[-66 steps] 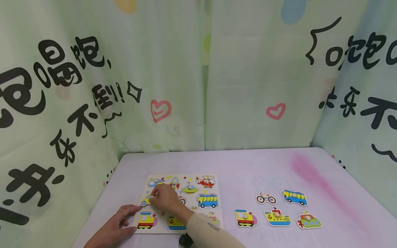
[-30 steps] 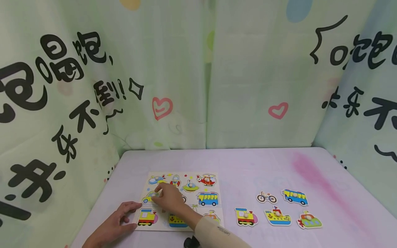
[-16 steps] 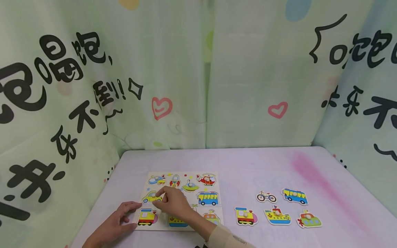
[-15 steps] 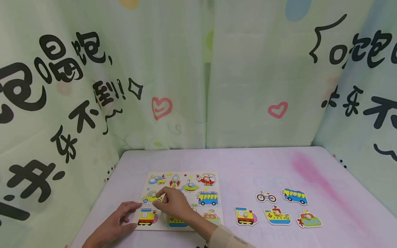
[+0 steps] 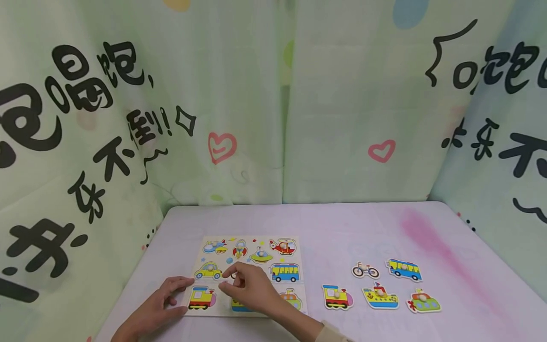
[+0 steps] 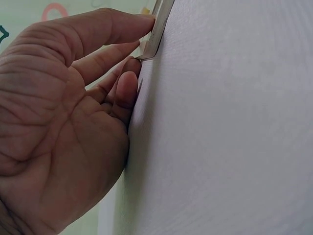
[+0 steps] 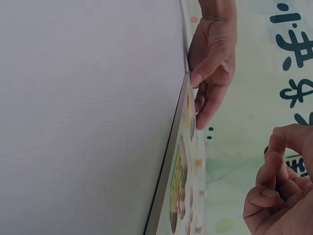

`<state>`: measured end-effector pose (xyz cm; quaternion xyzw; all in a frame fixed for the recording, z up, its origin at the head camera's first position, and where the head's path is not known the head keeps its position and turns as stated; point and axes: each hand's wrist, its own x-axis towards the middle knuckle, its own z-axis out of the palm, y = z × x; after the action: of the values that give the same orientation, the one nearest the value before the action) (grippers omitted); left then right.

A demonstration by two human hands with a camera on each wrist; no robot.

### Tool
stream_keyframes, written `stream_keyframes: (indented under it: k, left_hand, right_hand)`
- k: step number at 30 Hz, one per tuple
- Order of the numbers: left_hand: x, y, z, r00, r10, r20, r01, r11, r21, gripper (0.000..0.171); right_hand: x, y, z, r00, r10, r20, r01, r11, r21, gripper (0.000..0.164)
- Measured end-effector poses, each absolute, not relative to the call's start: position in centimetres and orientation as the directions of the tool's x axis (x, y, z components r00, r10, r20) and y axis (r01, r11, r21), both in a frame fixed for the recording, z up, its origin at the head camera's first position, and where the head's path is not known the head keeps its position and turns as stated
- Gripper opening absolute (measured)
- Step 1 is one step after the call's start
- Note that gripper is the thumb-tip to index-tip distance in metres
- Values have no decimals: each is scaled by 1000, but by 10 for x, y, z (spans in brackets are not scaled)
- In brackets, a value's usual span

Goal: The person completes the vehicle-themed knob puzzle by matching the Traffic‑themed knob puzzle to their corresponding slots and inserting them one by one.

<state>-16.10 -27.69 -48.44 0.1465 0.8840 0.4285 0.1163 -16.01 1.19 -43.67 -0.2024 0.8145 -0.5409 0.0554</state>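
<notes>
A wooden puzzle board point(image 5: 222, 308) with vehicle pictures lies on the table at the left. My left hand point(image 5: 155, 301) rests at its near left corner, thumb and forefinger touching the edge, as the left wrist view's thumb point(image 6: 112, 32) also shows. My right hand point(image 5: 252, 287) hovers over the middle of the board, with nothing between its parted thumb and forefinger. A yellow car piece point(image 5: 208, 270) sits in the board just left of those fingertips. The right hand hides the middle row's bicycle picture and part of the ship picture. In the right wrist view the right hand point(image 7: 283, 186) is at the lower right.
Right of the board lie loose knobbed pieces: a bicycle point(image 5: 365, 270), a bus point(image 5: 403, 270), a train point(image 5: 337, 297), a ship point(image 5: 380, 298) and a submarine point(image 5: 424, 302). A printed curtain point(image 5: 325, 118) stands behind the white-covered table point(image 5: 342, 228).
My right hand has let go of the car piece, which now lies in the board, and has drawn back to the right with thumb and forefinger parted. The left hand has stayed at the corner.
</notes>
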Motion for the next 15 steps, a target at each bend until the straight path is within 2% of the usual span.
stream_keyframes:
  k: [15]
  left_hand:
    - [-162,-274,-480,-937,329,-118,117,613,781,65]
  right_hand:
    - [-145,38,-433,-904,-387,179,-313,316,-896,26]
